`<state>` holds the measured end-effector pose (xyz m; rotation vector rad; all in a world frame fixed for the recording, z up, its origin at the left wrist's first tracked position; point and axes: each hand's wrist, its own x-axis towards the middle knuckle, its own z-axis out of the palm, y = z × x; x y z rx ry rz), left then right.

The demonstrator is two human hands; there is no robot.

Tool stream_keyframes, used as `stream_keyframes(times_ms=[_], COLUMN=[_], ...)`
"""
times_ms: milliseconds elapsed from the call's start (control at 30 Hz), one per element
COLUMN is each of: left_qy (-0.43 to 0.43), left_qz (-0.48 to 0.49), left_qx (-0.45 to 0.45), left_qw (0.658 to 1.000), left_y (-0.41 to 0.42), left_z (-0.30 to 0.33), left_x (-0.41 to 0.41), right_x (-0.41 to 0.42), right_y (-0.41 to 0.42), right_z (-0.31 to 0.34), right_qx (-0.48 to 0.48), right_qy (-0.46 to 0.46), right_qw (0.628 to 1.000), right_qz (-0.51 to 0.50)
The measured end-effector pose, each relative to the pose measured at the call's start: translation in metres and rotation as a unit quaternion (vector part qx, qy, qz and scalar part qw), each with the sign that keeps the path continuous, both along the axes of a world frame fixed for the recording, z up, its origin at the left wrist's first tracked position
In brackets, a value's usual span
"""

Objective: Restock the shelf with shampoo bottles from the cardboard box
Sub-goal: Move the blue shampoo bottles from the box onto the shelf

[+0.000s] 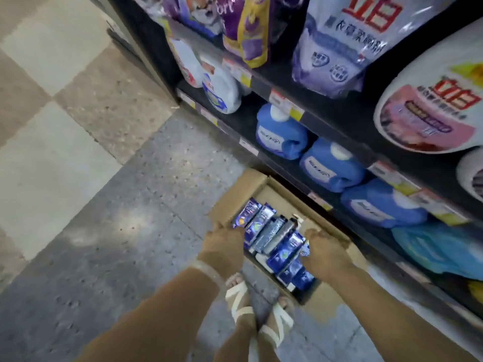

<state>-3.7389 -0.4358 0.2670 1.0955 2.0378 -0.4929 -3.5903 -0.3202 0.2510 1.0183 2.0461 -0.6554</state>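
Starting at the left, I see pale and grey speckled floor tiles [78,142] running up to the black store shelf [337,118]. My left hand [222,246] grips the near-left edge of the open brown cardboard box [264,184], its fingers curled over the rim. The box sits on the floor against the foot of the shelf, packed with blue-and-white shampoo bottles [274,241] lying side by side. Below it I see 2 feet in white strapped sandals [261,312]. My right hand [324,252] rests on the box's right edge; motion blur means I cannot tell how its fingers lie. Above right, big blue jugs [332,168] line a low shelf level, and white and purple detergent bags [339,43] stand higher up.
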Motion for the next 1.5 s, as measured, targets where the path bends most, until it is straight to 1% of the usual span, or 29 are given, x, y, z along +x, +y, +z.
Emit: stream_keyframes(times_ms=[100, 200, 300, 400, 500, 600, 700, 767, 833, 900, 1000, 1033, 1133, 1200, 1267, 1333, 1400, 1500], left_qy=[-0.011, -0.021, -0.030, -0.029, -0.017, -0.021, -0.024, 0.001, 0.047, 0.076, 0.076, 0.071, 0.045, 0.007, -0.048, -0.093, -0.110, -0.120], left_qz=[0.000, -0.004, -0.015, -0.032, -0.031, -0.016, 0.010, -0.017, -0.057, -0.057, -0.014, -0.011, -0.033, 0.018, 0.119, 0.215, 0.249, 0.273], left_qx=[-0.025, -0.042, -0.053, -0.049, -0.035, -0.016, 0.016, 0.028, 0.033, 0.011, -0.031, -0.043, -0.044, -0.015, 0.013, 0.042, 0.060, 0.059], left_qw=[1.000, 0.999, 0.998, 0.998, 0.999, 1.000, 1.000, 0.999, 0.997, 0.995, 0.996, 0.996, 0.997, 1.000, 0.992, 0.971, 0.960, 0.953], left_y=[-0.005, -0.012, -0.015, -0.014, -0.007, 0.005, 0.020, 0.029, 0.037, 0.041, 0.040, 0.038, 0.032, 0.030, 0.027, 0.023, 0.019, 0.015], left_z=[-0.062, -0.119, -0.169, -0.211, -0.243, -0.277, -0.314, -0.333, -0.344, -0.351, -0.363, -0.367, -0.372, -0.370, -0.365, -0.361, -0.359, -0.362], left_x=[-0.001, 0.000, 0.003, 0.006, 0.008, 0.011, 0.014, 0.018, 0.024, 0.028, 0.032, 0.034, 0.037, 0.034, 0.031, 0.031, 0.033, 0.034], right_x=[0.010, 0.012, 0.006, -0.002, -0.009, -0.012, -0.014, -0.018, -0.025, -0.030, -0.030, -0.030, -0.034, -0.038, -0.042, -0.043, -0.039, -0.030], right_y=[-0.013, -0.029, -0.040, -0.042, -0.038, -0.031, -0.027, -0.030, -0.036, -0.040, -0.040, -0.040, -0.047, -0.052, -0.053, -0.052, -0.048, -0.039], right_z=[-0.060, -0.120, -0.170, -0.212, -0.247, -0.276, -0.307, -0.332, -0.349, -0.358, -0.361, -0.360, -0.351, -0.347, -0.344, -0.344, -0.347, -0.352], right_qx=[-0.028, -0.071, -0.098, -0.096, -0.094, -0.107, -0.121, -0.095, -0.049, -0.018, 0.002, 0.002, 0.005, 0.008, -0.002, -0.011, -0.012, -0.017], right_qy=[-0.032, -0.038, -0.034, -0.019, 0.010, 0.032, 0.028, 0.023, 0.016, 0.008, 0.005, 0.005, 0.017, 0.030, 0.036, 0.032, 0.026, 0.020], right_qw=[0.998, 0.993, 0.986, 0.981, 0.967, 0.937, 0.881, 0.850, 0.842, 0.835, 0.813, 0.811, 0.824, 0.820, 0.795, 0.766, 0.748, 0.736], right_qz=[-0.041, -0.089, -0.126, -0.166, -0.236, -0.331, -0.457, -0.518, -0.538, -0.550, -0.583, -0.586, -0.566, -0.572, -0.605, -0.642, -0.663, -0.676])
